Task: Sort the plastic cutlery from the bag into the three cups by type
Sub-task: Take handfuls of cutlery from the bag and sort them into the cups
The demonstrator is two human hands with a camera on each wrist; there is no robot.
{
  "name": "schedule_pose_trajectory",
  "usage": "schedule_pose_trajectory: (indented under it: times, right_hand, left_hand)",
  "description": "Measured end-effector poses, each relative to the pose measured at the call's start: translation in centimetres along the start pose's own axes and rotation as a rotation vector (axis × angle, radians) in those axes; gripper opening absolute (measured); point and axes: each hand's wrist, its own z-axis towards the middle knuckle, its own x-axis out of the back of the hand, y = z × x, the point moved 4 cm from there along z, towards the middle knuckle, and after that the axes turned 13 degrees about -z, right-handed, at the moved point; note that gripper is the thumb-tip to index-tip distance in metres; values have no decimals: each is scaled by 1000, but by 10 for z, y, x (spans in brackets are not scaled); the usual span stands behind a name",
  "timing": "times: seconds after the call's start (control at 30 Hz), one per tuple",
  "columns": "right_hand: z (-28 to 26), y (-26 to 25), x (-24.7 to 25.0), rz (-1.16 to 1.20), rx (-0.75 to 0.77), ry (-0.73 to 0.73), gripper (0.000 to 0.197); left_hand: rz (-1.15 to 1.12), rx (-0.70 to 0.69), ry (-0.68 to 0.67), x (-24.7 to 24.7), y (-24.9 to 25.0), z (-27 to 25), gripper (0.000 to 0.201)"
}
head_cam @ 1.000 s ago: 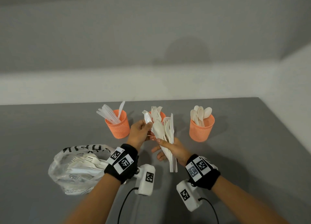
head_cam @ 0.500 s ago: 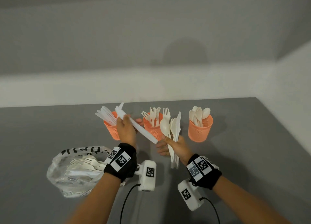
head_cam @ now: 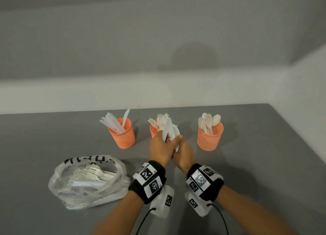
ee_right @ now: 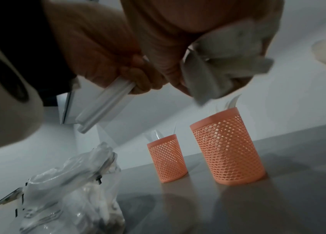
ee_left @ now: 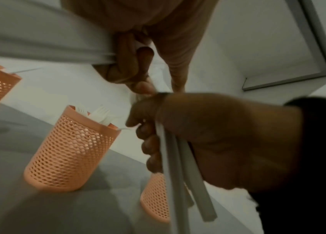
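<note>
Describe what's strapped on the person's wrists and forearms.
Both forearms are bare, no sleeves. The left hand and right hand are ungloved. Each wrist wears a black band carrying white tiles with black square fiducial markers, plus a white camera housing underneath, also marked, with a black cable trailing back.

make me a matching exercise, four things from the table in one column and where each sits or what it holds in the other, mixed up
Things:
1. left cup
2. middle cup
3. right cup
4. plastic bag

Place or contents:
A. holds spoons
B. lies near the left wrist, unsorted cutlery inside
C. holds knives
D. holds forks, partly hidden behind both hands

Pairs: 1-C, 2-D, 3-A, 4-B
</note>
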Motion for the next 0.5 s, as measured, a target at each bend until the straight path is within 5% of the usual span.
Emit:
schedule_pose_trajectory:
  times: [0.07, 0.17, 0.27, 0.33, 0.5]
  right_hand:
    - [-1, -5, 1, 14, 28, -16, 51]
    - [-6, -13, 10, 195, 61, -70, 32]
    - [-12, -14, 13, 539, 37, -248, 29]
    - [-11, -10, 11, 500, 18, -320, 23]
    - [-13, -7, 4, 517, -19, -421, 13]
  left_hand:
    - [33, 18, 25, -3, 0, 0, 25]
    - [-36, 40, 1, -3, -3, 4, 13]
    - [-159, 54, 10, 3, -6, 7, 32]
    - [-265, 96, 71, 8, -13, 10, 41]
    - [-434, 201, 56, 19, -18, 19, 25]
